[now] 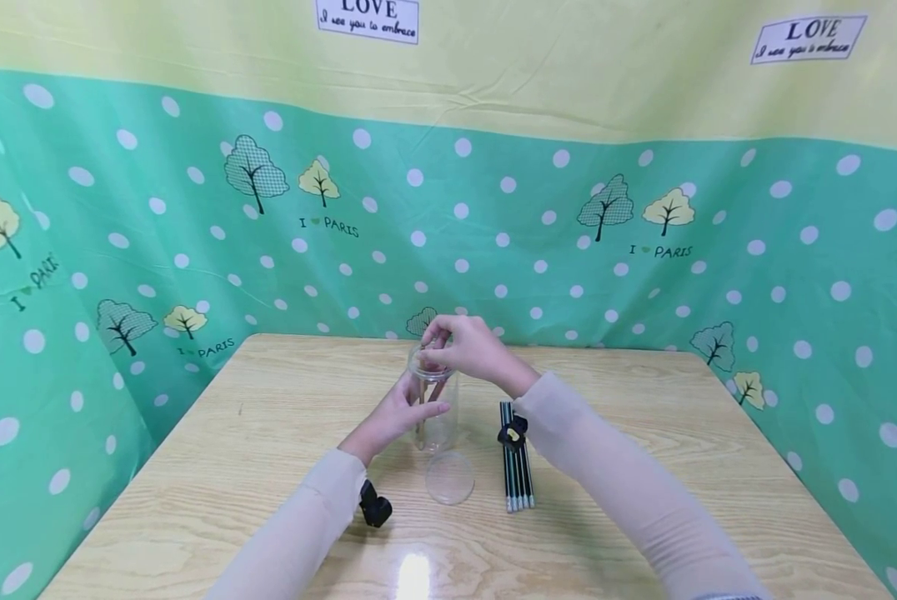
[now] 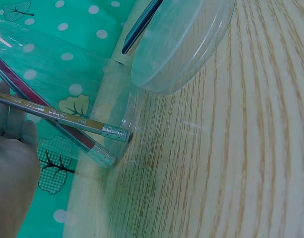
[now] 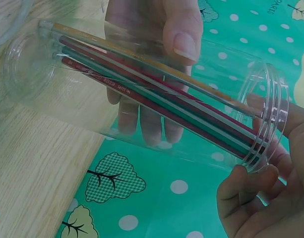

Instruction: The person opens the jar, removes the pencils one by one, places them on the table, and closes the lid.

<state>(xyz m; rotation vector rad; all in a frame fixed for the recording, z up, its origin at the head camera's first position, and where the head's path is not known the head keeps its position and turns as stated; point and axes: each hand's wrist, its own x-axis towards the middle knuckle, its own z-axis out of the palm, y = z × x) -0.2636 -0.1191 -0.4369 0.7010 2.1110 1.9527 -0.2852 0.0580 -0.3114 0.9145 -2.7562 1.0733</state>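
Note:
A clear plastic jar (image 1: pixel 439 425) stands on the wooden table, its screw-thread mouth uncapped. My left hand (image 1: pixel 399 410) grips its side, thumb at the front and fingers behind. Inside lean several pencils (image 3: pixel 156 99), yellow, red and green; their eraser ends lie near the jar's bottom in the left wrist view. My right hand (image 1: pixel 467 346) is over the mouth, fingers curled at the rim and pinching at the pencils' upper ends. The right wrist view shows its fingertips (image 3: pixel 248 181) right at the rim. A round clear lid (image 1: pixel 450 478) lies in front of the jar.
A row of several black pencils (image 1: pixel 519 479) lies to the right of the lid, under the right wrist's black camera mount (image 1: pixel 513 433). Another black mount (image 1: pixel 374 505) sits at the left wrist. Behind the wooden table (image 1: pixel 306 375) hangs a green and yellow dotted curtain (image 1: pixel 493 217).

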